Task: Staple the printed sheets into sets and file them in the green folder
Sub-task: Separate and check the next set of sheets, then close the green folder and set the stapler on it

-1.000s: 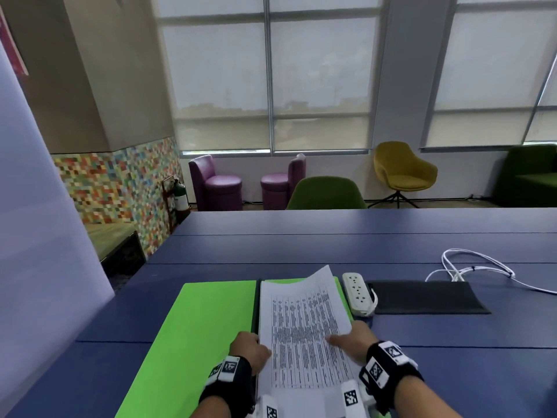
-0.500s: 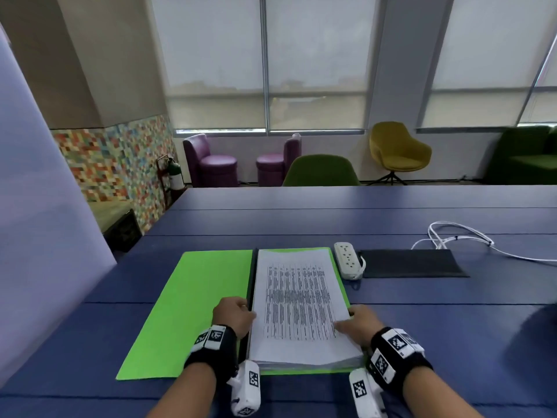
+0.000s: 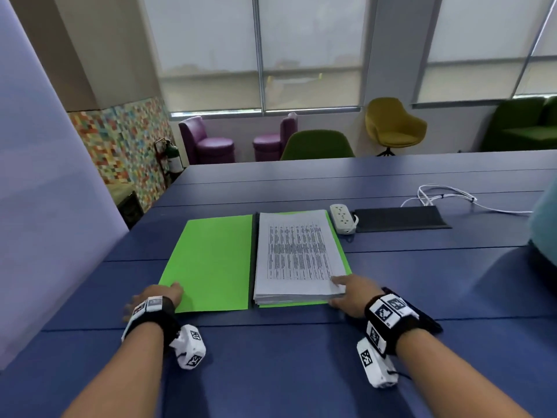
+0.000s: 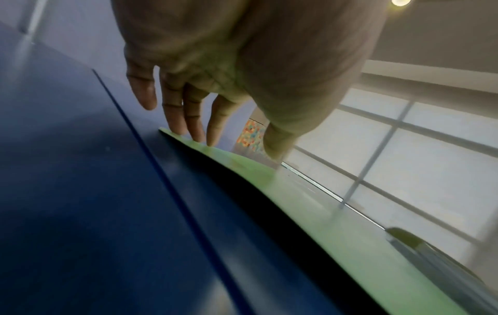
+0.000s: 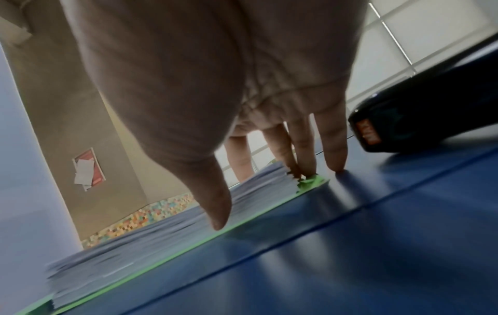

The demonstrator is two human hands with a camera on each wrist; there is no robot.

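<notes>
The green folder [image 3: 211,260] lies open on the blue table. A thick stack of printed sheets [image 3: 297,254] rests flat on its right half. My left hand [image 3: 168,294] is at the near left corner of the empty left flap. In the left wrist view its straight fingers [image 4: 188,125] touch the flap's edge [image 4: 242,164], which stands slightly off the table. My right hand [image 3: 343,289] rests with straight fingers [image 5: 304,153] on the stack's near right corner [image 5: 269,179]. A black stapler [image 5: 431,106] lies just right of that hand.
A white power strip [image 3: 342,218], a black mat [image 3: 398,220] and a white cable [image 3: 443,197] lie beyond the folder on the right. A pale blue thing [image 3: 545,224] juts in at the right edge. Chairs stand past the table's far edge.
The raised top sheet has settled flat on the stack. My left hand has moved from the stack's left edge to the left flap's near corner. The right hand stays at the stack's right corner.
</notes>
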